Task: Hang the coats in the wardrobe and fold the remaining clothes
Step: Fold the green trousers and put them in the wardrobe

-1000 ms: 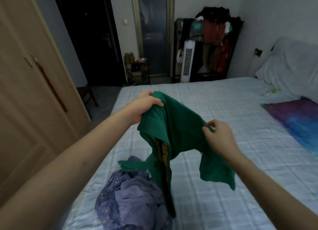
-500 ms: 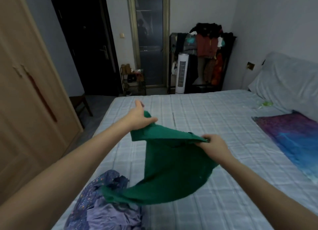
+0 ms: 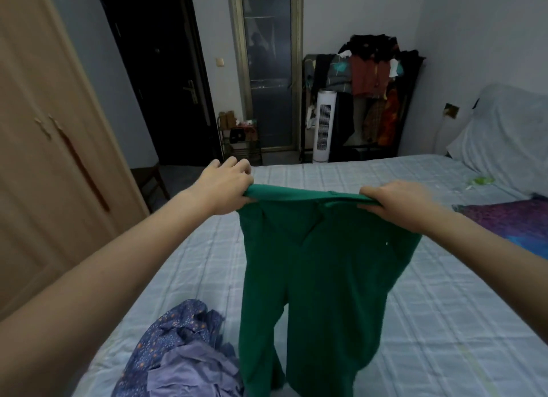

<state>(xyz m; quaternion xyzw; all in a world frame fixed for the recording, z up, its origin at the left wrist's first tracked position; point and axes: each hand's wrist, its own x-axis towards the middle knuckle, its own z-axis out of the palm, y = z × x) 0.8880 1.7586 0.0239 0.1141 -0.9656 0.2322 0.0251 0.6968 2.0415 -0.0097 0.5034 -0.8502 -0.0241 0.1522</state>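
Hands holding green trousers, checked bed, wooden wardrobe

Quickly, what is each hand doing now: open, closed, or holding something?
Left hand: closed, its grip pinches one end of the green trousers' waistband.
Right hand: closed, it grips the other end of the waistband.

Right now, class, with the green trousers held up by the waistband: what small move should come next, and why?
Probably lower the green trousers flat onto the bed: left hand and right hand stretch the waistband, the legs hang straight, ready to fold.
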